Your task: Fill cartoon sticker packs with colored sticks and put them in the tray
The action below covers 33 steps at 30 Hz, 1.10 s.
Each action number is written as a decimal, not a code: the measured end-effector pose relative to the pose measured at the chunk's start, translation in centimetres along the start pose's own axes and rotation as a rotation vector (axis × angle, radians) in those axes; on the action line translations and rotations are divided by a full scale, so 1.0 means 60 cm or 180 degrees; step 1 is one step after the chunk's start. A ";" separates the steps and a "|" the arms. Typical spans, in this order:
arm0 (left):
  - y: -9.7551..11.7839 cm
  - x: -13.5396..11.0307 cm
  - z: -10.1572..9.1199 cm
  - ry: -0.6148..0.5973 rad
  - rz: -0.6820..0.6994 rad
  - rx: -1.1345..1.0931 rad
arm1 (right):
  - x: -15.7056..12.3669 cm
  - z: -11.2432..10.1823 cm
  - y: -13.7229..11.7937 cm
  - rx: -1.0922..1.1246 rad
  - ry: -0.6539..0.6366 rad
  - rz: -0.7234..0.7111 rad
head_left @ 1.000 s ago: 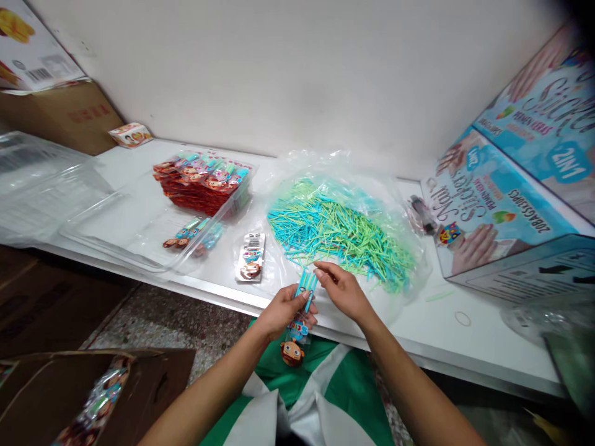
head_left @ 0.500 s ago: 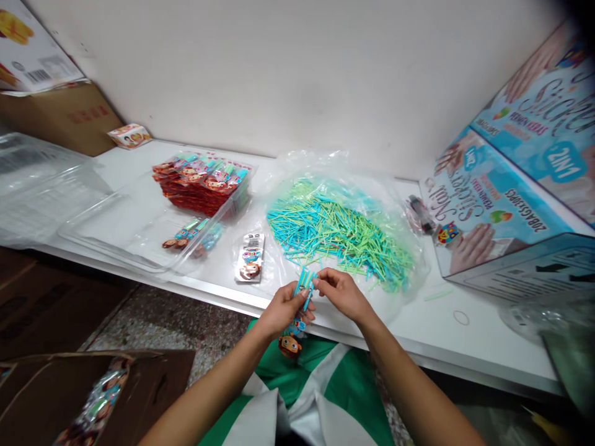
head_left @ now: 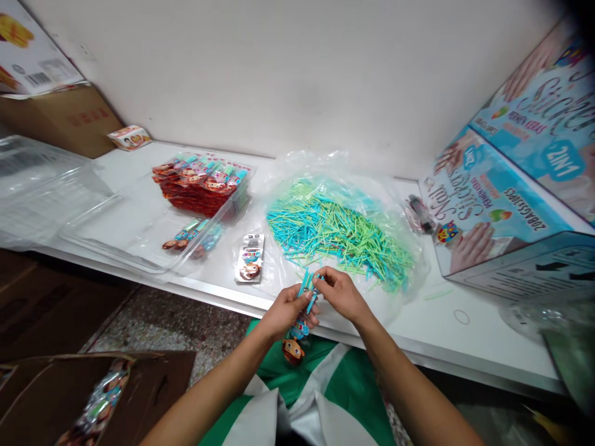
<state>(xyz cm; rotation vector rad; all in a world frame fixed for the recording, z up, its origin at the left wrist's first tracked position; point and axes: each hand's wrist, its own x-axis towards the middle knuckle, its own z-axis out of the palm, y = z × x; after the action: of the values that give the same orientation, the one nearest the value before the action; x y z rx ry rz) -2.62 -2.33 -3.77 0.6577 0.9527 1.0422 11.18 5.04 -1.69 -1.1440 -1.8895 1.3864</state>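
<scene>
At the table's front edge, my left hand (head_left: 282,313) is closed around a small candy packet (head_left: 292,350) with a cartoon head at its lower end, which hangs below the fingers. Blue and pale stripes show at the packet's upper end. My right hand (head_left: 343,296) pinches at that upper end with thumb and forefinger, by a thin blue stick; whether it grips stick or wrapper is hard to make out. Just beyond both hands, a heap of blue and green plastic sticks (head_left: 334,232) lies on a transparent bag (head_left: 320,162). A flat printed packet (head_left: 250,259) rests left of the heap.
Stacked red-brown packets (head_left: 199,186) fill part of a transparent tray (head_left: 116,238) at left. Large blue printed boxes (head_left: 493,204) stand at right, with a rubber band (head_left: 461,317) in front. An open carton (head_left: 153,384) with packets sits below, at lower left.
The packet in my left hand has shifted slightly right and down, and its upper end is tilted a little more. My right hand stays pinched at the same end.
</scene>
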 end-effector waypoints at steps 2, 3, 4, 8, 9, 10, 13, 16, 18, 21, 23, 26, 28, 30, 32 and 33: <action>0.000 0.000 0.000 0.0002 -0.0019 -0.0080 | -0.001 -0.001 0.002 -0.0012 -0.0045 0.0043; -0.001 0.000 0.000 -0.0005 -0.0032 -0.0112 | -0.001 -0.001 0.003 -0.0008 -0.0042 0.0060; -0.001 0.000 0.000 -0.0023 -0.0048 -0.0131 | -0.001 -0.001 0.004 0.0007 -0.0012 0.0068; -0.001 0.001 0.001 -0.0101 -0.0083 -0.0156 | 0.000 0.001 0.005 0.0177 0.0086 0.0011; -0.001 0.001 0.001 -0.0105 -0.0086 -0.0154 | 0.001 0.001 0.004 0.0234 0.0050 -0.0002; 0.000 0.001 0.001 -0.0114 -0.0091 -0.0146 | 0.002 0.001 0.003 0.0294 0.0009 -0.0003; 0.002 0.000 0.001 -0.0180 -0.0135 -0.0118 | 0.004 0.001 0.000 0.0414 -0.0022 -0.0025; 0.001 0.000 0.000 -0.0218 -0.0197 -0.0132 | 0.006 -0.001 -0.001 0.0385 -0.0062 -0.0112; -0.001 0.000 0.000 -0.0238 -0.0216 -0.0142 | 0.006 -0.003 -0.002 0.0360 -0.0131 -0.0139; -0.003 0.000 -0.001 -0.0317 -0.0209 -0.0154 | 0.004 -0.006 -0.001 0.0303 -0.0175 -0.0154; -0.002 -0.001 -0.001 -0.0316 -0.0173 -0.0176 | 0.002 -0.007 0.000 0.0163 -0.0116 -0.0155; -0.001 -0.001 -0.002 -0.0258 -0.0156 -0.0191 | 0.000 -0.007 0.001 0.0119 0.0004 -0.0150; 0.000 0.000 -0.002 -0.0260 -0.0196 -0.0182 | 0.000 -0.006 0.001 0.0277 -0.0044 -0.0144; -0.001 0.001 -0.002 -0.0274 -0.0214 -0.0181 | 0.000 -0.004 -0.001 0.0344 -0.0124 -0.0175; -0.002 0.002 -0.002 -0.0287 -0.0197 -0.0183 | 0.001 -0.003 -0.002 0.0284 -0.0145 -0.0236; -0.002 0.003 -0.002 -0.0298 -0.0193 -0.0184 | 0.001 -0.003 -0.003 0.0258 -0.0131 -0.0262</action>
<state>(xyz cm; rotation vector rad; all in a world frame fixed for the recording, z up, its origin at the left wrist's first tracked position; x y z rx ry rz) -2.65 -2.23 -3.98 0.6209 0.8532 0.9736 11.22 5.18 -1.49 -0.9950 -1.8691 1.4375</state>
